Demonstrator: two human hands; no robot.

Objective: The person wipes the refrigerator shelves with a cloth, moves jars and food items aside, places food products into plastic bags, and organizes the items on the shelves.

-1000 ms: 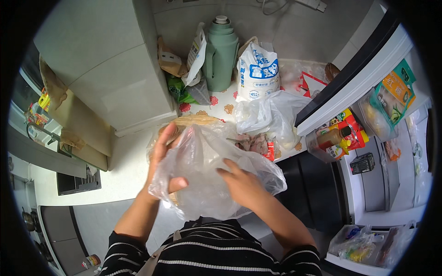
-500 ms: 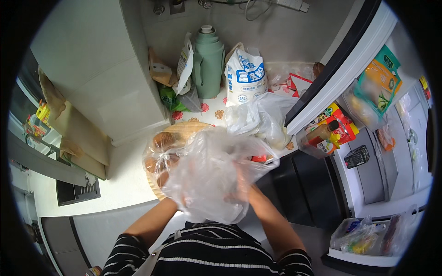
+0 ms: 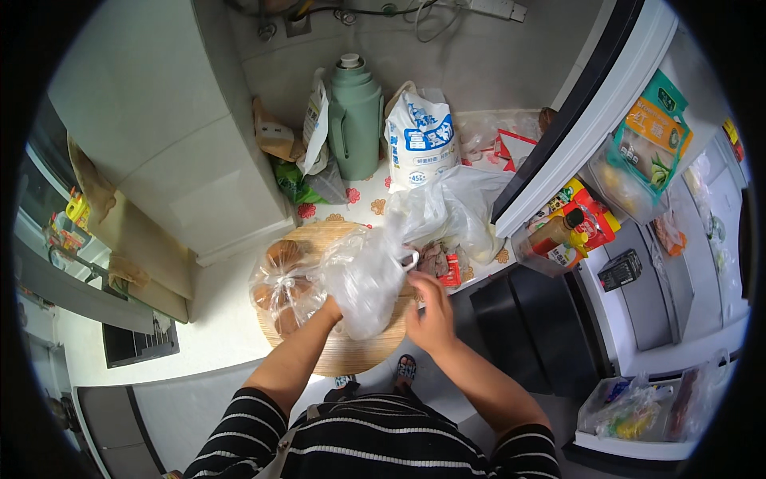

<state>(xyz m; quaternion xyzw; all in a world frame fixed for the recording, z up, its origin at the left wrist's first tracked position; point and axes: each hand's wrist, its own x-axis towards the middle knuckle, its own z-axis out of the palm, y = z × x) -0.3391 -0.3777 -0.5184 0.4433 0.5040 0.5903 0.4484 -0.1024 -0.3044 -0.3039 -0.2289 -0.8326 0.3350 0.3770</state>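
A crumpled translucent plastic bag [image 3: 369, 283] sits on the round slatted wooden board [image 3: 351, 355] in front of me. My left hand [image 3: 337, 314] reaches against its near left side, and the plastic hides its fingers. Just right of the bag, my right hand [image 3: 432, 316] has its thumb and fingers apart with nothing between them. Its fingertips are close below a white loop of the bag. Left of the bag lies a knotted clear bag of brown rounded pieces [image 3: 285, 289], whose kind I cannot make out.
Behind stand a green thermos flask [image 3: 356, 124], a white flour sack [image 3: 421, 140] and a whitish plastic bag [image 3: 459, 209]. A small red packet [image 3: 452, 270] lies beside the board. On the right, the open fridge door [image 3: 570, 120] borders the counter; a cutting board [image 3: 152, 247] leans at left.
The plastic bag, spread wide and blurred before, is now bunched smaller on the board. My right hand has come out from behind the plastic to its right side. The red packet shows more fully.
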